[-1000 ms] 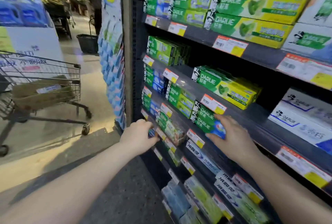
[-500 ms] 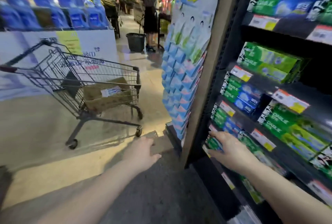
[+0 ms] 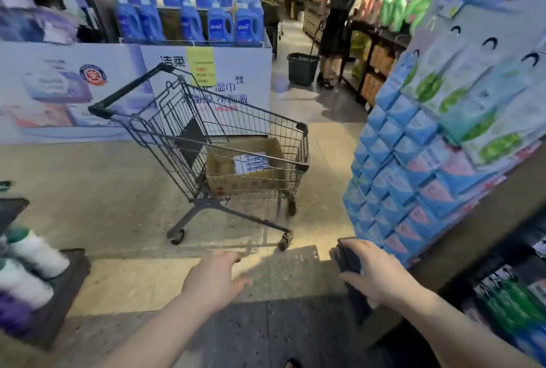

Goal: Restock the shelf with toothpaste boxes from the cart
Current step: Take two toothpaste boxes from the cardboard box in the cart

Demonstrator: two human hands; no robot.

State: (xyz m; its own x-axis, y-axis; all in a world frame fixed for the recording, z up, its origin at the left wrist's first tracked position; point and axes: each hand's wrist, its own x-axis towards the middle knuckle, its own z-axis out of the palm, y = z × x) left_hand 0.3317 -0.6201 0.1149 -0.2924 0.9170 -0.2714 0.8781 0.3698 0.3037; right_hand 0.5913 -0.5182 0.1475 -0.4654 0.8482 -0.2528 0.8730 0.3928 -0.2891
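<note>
Wire cart (image 3: pixel 206 143) is standing on wheels; a reaching left hand (image 3: pixel 215 279) or right hand (image 3: pixel 381 276), both slack and empty, could shove it away.

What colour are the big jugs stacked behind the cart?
The jugs are blue; the head view shows them best.

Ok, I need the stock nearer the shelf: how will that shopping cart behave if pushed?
The shopping cart stands on small caster wheels on smooth floor, so it should roll easily and may swivel. Its only visible load is one cardboard box, so it probably feels light.
</note>
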